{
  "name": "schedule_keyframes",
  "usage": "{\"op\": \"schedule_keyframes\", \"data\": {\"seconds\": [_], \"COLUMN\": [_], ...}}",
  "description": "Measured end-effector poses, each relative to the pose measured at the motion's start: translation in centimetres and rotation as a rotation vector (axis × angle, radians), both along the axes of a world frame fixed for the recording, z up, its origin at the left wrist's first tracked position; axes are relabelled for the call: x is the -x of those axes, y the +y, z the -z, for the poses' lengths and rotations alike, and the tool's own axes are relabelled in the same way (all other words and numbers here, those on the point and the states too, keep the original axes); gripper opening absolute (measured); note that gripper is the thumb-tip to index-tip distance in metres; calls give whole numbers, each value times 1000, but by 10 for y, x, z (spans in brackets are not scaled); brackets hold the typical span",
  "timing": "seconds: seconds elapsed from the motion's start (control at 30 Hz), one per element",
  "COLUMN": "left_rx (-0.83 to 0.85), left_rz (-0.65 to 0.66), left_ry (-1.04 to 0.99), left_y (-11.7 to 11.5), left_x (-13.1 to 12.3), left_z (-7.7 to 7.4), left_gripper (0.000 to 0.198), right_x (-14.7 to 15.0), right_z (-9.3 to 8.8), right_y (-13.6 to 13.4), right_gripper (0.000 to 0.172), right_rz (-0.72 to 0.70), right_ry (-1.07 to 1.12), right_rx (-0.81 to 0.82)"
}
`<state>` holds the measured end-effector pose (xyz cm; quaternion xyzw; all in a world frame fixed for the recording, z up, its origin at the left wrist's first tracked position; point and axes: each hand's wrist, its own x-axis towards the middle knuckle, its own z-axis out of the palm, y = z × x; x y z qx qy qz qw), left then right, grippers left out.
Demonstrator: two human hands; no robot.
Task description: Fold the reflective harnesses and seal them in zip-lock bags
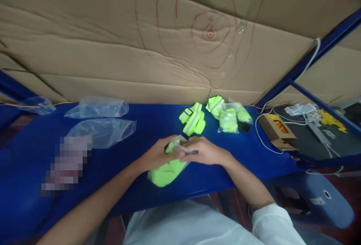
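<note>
Near the front of the blue table, a clear plastic bag with a folded neon-yellow reflective belt (pixel 166 173) in it sits between my hands. My left hand (pixel 159 153) is closed on the bag's upper left side. The fingers of my right hand (pixel 205 150) pinch the bag's open end, close to my left thumb. A dark strip shows along the bag's edge at the right fingers. Just beyond my hands lies a loose folded reflective belt (pixel 194 119) with silver stripes and a dark buckle.
More neon belts lie behind, one a loose bundle (pixel 215 106) and others bagged (pixel 228 120). Clear plastic bags (pixel 104 133) rest at the left beside a blurred-out patch. A cardboard box (pixel 278 130) and white cable (pixel 258 132) are at the right, a blue stool (pixel 328 196) below.
</note>
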<state>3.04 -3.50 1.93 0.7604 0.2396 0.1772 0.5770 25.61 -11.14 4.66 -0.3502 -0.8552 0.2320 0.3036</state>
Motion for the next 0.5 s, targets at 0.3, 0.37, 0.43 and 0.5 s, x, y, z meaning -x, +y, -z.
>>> {"op": "schedule_keyframes", "data": {"seconds": [0.3,0.37,0.43,0.5], "left_rx": [312,304,289,272], "left_rz": [-26,-25,-61,-164], "left_ry": [-281,-286,-259,-258], "left_y": [3,7,11,13], "left_x": [4,6,8,8], "left_z": [-6,-7,-7,-5], "left_gripper": [67,64,56,45], "right_x": [-26,-25,-26,-29], "right_z": [-4,-3,-4,-3], "right_y": [-3,-4,-4,-4], "right_gripper": [19,15,13,16], "right_rz": [278,274,247,226], "right_ry": [-8,8,79,140], "right_rx": [-91,-85,-56,-7]}}
